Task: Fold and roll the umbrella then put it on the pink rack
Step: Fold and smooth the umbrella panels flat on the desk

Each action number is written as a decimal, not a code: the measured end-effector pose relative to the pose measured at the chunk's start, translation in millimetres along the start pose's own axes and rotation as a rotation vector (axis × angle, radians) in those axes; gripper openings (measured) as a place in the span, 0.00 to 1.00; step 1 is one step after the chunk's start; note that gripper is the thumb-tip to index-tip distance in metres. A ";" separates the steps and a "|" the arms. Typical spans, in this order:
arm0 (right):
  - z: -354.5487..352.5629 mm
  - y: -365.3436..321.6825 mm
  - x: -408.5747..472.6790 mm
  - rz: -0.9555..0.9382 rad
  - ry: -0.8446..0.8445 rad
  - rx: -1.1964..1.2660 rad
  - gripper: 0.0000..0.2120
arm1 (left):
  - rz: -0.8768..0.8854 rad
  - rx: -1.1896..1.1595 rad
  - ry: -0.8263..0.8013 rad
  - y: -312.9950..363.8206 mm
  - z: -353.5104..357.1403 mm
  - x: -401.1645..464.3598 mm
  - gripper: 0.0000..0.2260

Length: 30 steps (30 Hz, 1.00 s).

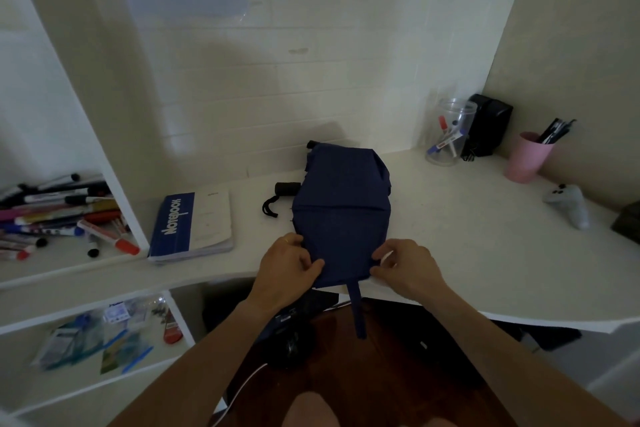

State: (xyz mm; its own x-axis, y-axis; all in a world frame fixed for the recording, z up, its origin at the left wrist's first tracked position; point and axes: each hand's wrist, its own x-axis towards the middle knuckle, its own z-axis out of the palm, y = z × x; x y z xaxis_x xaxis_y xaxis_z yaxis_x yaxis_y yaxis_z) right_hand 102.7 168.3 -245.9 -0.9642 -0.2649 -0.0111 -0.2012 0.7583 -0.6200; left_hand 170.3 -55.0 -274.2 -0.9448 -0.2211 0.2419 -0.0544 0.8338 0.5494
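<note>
At the near edge of the white bench (450,239), the left hand (285,265) and right hand (405,267) each pinch a near corner of the navy umbrella (341,211), fingers curled onto the cloth. Its fabric lies flattened on the bench, and its strap (356,308) hangs down over the near edge between the hands. The black handle (287,189) pokes out on the left side. Left of it lies a blue notebook (190,225). Far right stand a clear jar (450,132) of markers and a pink cup (526,158) holding pens, near the wall.
</note>
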 end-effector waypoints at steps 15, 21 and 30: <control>30.3 14.3 36.1 -0.459 -0.217 -0.531 0.40 | 0.242 0.027 0.194 -7.4 -4.0 16.3 0.11; 24.1 16.9 38.2 -0.465 -0.218 -0.563 0.37 | 0.463 0.310 -0.221 -11.6 3.6 32.1 0.27; 7.8 38.3 37.5 -0.453 -0.217 -0.633 0.39 | 0.369 0.493 -0.347 -41.6 -2.7 29.1 0.39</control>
State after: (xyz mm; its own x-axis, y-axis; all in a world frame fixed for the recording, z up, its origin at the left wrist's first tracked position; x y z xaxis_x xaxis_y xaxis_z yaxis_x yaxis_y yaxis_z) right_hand 60.2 182.8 -276.2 -0.7234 -0.6880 -0.0575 -0.6870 0.7256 -0.0392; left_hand 146.0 -97.6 -287.8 -0.9738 0.2254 0.0287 0.2264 0.9734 0.0344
